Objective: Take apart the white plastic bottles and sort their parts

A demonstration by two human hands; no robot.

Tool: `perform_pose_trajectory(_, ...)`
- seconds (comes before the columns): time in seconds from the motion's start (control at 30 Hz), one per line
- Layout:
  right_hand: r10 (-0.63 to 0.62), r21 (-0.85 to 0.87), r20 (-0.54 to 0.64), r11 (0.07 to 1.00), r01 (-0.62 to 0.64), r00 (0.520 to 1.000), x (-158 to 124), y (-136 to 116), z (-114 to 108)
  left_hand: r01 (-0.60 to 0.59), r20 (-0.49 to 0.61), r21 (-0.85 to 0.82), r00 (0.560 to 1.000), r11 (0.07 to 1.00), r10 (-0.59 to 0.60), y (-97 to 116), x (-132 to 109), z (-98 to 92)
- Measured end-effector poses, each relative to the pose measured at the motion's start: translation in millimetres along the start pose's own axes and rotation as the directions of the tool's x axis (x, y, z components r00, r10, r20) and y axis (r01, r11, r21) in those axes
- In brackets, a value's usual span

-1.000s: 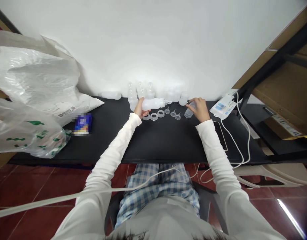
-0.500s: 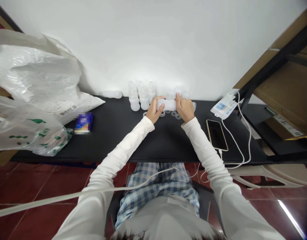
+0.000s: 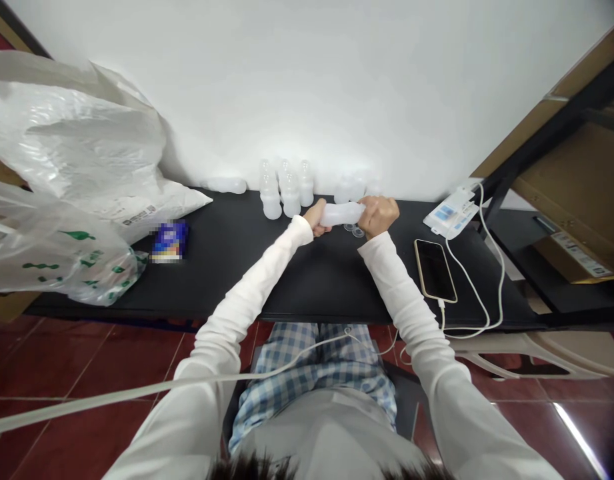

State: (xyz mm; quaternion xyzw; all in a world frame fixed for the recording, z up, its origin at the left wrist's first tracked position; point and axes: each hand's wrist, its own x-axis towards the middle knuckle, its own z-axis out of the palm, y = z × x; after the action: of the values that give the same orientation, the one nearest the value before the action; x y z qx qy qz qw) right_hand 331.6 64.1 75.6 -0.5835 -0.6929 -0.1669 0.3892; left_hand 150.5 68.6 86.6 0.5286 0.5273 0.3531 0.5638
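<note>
A frosted white plastic bottle (image 3: 341, 214) is held sideways above the table, between my two hands. My left hand (image 3: 317, 217) has its fingers wrapped round the bottle's left end. At the other end, my right hand (image 3: 379, 215) is closed in a fist-like grip that hides that tip. Small clear rings (image 3: 357, 232) lie on the table just below the bottle, partly covered. Several similar bottles with clear domed tops (image 3: 289, 197) stand upright behind my left hand. Behind my right hand are more translucent pieces (image 3: 343, 190), too faint against the wall to make out fully.
Another white bottle (image 3: 227, 185) lies by the wall. Large plastic bags (image 3: 81, 147) bulge over the black table's (image 3: 221, 267) left side, near a blurred blue packet (image 3: 169, 241). To the right are a phone (image 3: 435, 271) on a white cable and a white-blue package (image 3: 451, 212).
My right hand has turned over the bottle's right end, its knuckles now higher and further right. The left hand has shifted slightly and wraps the left end. The bottle stays between them.
</note>
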Motion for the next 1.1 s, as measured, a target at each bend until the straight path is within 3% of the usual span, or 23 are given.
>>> perform_pose_trajectory(0.03, -0.057, -0.011, 0.013, 0.998, 0.057, 0.998, -1.1, 2.5, -1.2, 0.15, 0.134, -0.002, 0.98, 0.989, -0.148, 1.1, -0.5, -3.9)
perform_pose_trajectory(0.1, -0.113, -0.026, 0.033, 0.993, 0.114, 0.993, -2.2, 3.6, -4.4, 0.251, 0.248, 0.032, 0.936, 0.968, -0.251, 1.6, -4.2, -8.7)
perform_pose_trajectory(0.17, -0.086, -0.022, 0.004, 0.996, 0.086, 0.996, -1.8, -0.1, -7.9, 0.12, 0.178, 0.044, 0.976, 0.992, -0.126, 0.8, -11.1, -8.1)
perform_pose_trajectory(0.2, -0.048, -0.01, -0.027, 0.999, 0.048, 0.998, -1.2, -3.1, -9.5, -0.016, 0.083, 0.063, 0.996, 0.998, 0.011, 0.5, -15.7, -6.2)
perform_pose_trajectory(0.23, 0.0, 0.006, -0.06, 1.0, 0.001, 0.998, -0.4, -6.4, -10.9, -0.181, -0.022, 0.113, 0.983, 0.977, 0.185, 0.6, -20.7, -3.6)
perform_pose_trajectory(0.27, 0.052, 0.027, -0.086, 0.998, -0.05, 0.995, 0.4, -9.5, -11.9, -0.347, -0.104, 0.2, 0.922, 0.916, 0.372, 1.2, -25.8, -0.8)
perform_pose_trajectory(0.3, 0.106, 0.052, -0.103, 0.994, -0.101, 0.989, 1.1, -12.1, -12.7, -0.486, -0.136, 0.312, 0.827, 0.816, 0.545, 2.1, -30.6, 1.7)
perform_pose_trajectory(0.37, 0.198, 0.103, -0.1, 0.977, -0.188, 0.975, 2.0, -15.3, -13.5, -0.637, -0.051, 0.524, 0.639, 0.565, 0.768, 4.7, -38.4, 5.2)
perform_pose_trajectory(0.4, 0.232, 0.125, -0.086, 0.967, -0.22, 0.969, 2.2, -15.7, -13.7, -0.663, 0.027, 0.594, 0.583, 0.456, 0.812, 6.1, -40.9, 6.0)
perform_pose_trajectory(0.47, 0.28, 0.159, -0.047, 0.95, -0.27, 0.959, 2.0, -15.0, -14.4, -0.675, 0.145, 0.66, 0.546, 0.331, 0.825, 8.4, -43.3, 6.2)
perform_pose_trajectory(0.53, 0.286, 0.175, 0.015, 0.943, -0.284, 0.958, 1.5, -13.3, -16.2, -0.685, 0.186, 0.652, 0.56, 0.325, 0.807, 10.5, -44.0, 5.9)
perform_pose_trajectory(0.63, 0.194, 0.172, 0.075, 0.964, -0.204, 0.978, -0.1, -11.4, -20.8, -0.683, 0.092, 0.54, 0.629, 0.492, 0.772, 14.6, -44.4, 5.4)
perform_pose_trajectory(0.7, 0.11, 0.174, 0.067, 0.977, -0.12, 0.992, -2.2, -10.7, -23.6, -0.632, -0.045, 0.385, 0.716, 0.673, 0.697, 17.8, -43.0, 3.8)
perform_pose_trajectory(0.77, 0.037, 0.215, 0.045, 0.976, -0.046, 0.998, -5.2, -10.0, -25.3, -0.499, -0.159, 0.175, 0.837, 0.849, 0.524, 20.4, -38.7, -0.1)
perform_pose_trajectory(0.83, -0.038, 0.286, 0.032, 0.958, 0.028, 0.999, -9.0, -9.0, -25.7, -0.322, -0.202, -0.005, 0.928, 0.947, 0.315, 21.4, -32.0, -6.5)
perform_pose_trajectory(0.87, -0.082, 0.321, 0.029, 0.945, 0.068, 0.996, -10.9, -8.3, -25.8, -0.251, -0.209, -0.061, 0.949, 0.966, 0.234, 21.3, -28.5, -10.1)
perform_pose_trajectory(0.97, -0.173, 0.379, 0.044, 0.914, 0.144, 0.984, -14.7, -6.0, -26.0, -0.166, -0.24, -0.134, 0.962, 0.977, 0.131, 19.7, -21.2, -19.4)
perform_pose_trajectory(1.1, -0.13, 0.394, 0.106, 0.916, 0.079, 0.986, -13.6, -2.9, -23.7, -0.192, -0.252, -0.183, 0.957, 0.964, 0.143, 18.4, -19.1, -19.8)
